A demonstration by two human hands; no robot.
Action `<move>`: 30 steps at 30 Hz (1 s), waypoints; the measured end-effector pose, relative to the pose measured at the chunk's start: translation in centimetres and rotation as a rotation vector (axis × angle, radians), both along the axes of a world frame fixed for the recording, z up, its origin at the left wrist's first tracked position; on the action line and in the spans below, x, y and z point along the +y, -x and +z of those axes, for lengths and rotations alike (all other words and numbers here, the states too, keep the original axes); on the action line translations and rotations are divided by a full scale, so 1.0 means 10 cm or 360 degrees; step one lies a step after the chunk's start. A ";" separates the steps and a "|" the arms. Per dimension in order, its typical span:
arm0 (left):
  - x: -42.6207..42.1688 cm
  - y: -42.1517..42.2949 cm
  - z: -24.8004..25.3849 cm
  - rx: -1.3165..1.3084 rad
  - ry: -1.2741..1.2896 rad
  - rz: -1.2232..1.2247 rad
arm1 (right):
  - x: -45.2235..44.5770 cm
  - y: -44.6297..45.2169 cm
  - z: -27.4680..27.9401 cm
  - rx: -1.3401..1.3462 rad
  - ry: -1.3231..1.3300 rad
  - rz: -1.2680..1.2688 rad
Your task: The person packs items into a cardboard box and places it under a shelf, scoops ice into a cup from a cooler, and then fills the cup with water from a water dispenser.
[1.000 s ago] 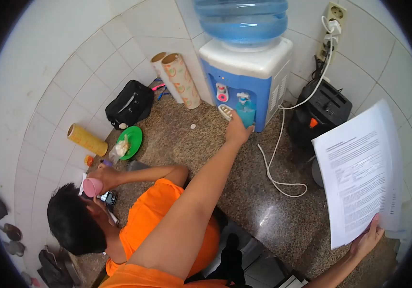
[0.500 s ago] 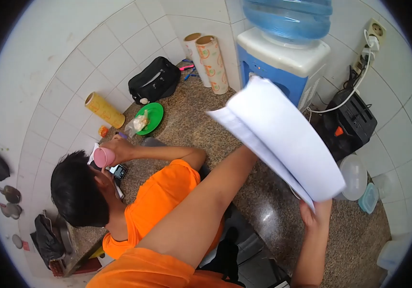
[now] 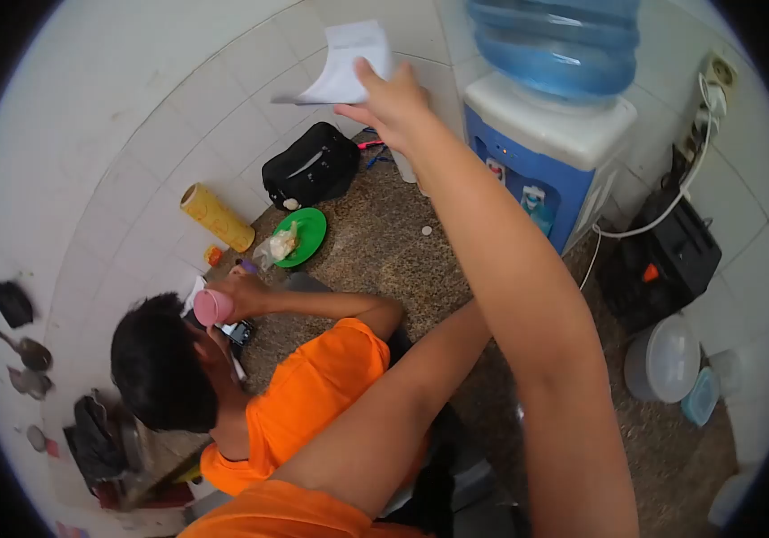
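Observation:
My right hand (image 3: 389, 103) is raised at the upper middle, in front of the wall, its fingers and thumb gripping a curved sheaf of white papers (image 3: 349, 67). My left forearm reaches up from the orange sleeve at the bottom, and my left hand is hidden behind my right arm. To the right of my right forearm is the blue and white water dispenser (image 3: 550, 134). Below the papers lie a black pouch (image 3: 315, 168) and a green plate (image 3: 309, 235) with a bagged item on it.
A person in an orange shirt (image 3: 313, 394) sits at the left with a pink cup (image 3: 212, 307) at the head. On the counter (image 3: 384, 255) are a yellow roll (image 3: 216, 217), a black appliance (image 3: 662, 260), and a clear container (image 3: 662, 359) with a blue lid (image 3: 700, 396).
My right hand has swung the papers from the right side across to the upper middle. My left hand, earlier at the dispenser, is out of sight. The view has shifted.

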State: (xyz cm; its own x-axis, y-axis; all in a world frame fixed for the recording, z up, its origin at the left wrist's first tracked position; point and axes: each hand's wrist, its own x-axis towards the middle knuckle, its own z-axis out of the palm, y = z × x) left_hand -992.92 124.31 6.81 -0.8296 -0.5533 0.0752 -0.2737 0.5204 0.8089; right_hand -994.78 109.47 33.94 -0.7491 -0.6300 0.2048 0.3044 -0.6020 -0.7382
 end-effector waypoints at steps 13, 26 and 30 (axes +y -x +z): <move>-0.20 0.31 -0.02 -0.0115 0.0059 -0.0048 | 2.54 -0.42 -1.03 0.0311 -0.0602 -0.0817; -0.18 0.24 0.14 -0.0242 0.0301 -0.0051 | 3.40 -0.50 -1.98 0.0919 -0.1566 -0.1406; -0.19 0.25 0.11 -0.0250 0.0395 -0.0073 | 3.80 -0.61 -2.00 0.1263 -0.1577 -0.2129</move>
State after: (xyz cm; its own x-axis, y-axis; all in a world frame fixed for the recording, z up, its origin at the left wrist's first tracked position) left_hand -995.41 122.39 7.89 -0.8656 -0.4955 0.0720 -0.3570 0.7116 0.6051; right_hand -988.72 147.51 13.97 -0.7139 0.1382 0.6864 -0.5082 0.5721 -0.6437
